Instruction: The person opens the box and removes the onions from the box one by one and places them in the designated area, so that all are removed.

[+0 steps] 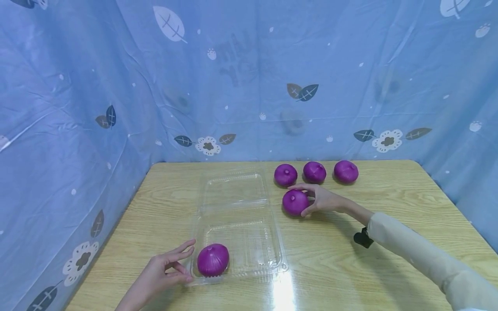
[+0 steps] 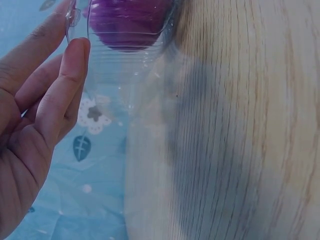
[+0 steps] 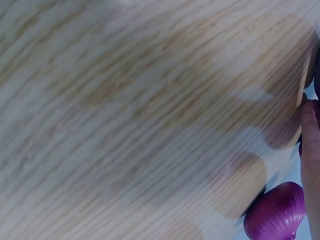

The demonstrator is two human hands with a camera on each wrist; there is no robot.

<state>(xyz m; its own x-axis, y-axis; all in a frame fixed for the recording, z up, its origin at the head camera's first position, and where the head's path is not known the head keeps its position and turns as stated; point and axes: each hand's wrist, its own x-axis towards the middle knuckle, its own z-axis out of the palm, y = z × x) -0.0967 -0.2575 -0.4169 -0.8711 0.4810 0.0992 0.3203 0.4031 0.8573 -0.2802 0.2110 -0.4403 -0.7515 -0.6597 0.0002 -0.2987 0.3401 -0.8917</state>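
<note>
A clear plastic clamshell container (image 1: 249, 242) lies with its lid (image 1: 235, 190) folded back toward the far side. One red onion (image 1: 212, 260) sits in the near left corner of its base. My left hand (image 1: 165, 270) pinches the container's left rim; in the left wrist view the fingertips (image 2: 75, 57) are at the plastic edge. To the right of the lid, my right hand (image 1: 324, 201) grips another red onion (image 1: 294, 203) between thumb and fingers. That onion is mostly out of the right wrist view, where only part of the hand (image 3: 311, 150) shows.
Behind the right hand, three more red onions stand in a row: a left one (image 1: 285, 175), a middle one (image 1: 314, 172) and a right one (image 1: 346, 172). The wooden table (image 1: 389, 242) ends at a blue patterned curtain (image 1: 249, 86) at back and sides.
</note>
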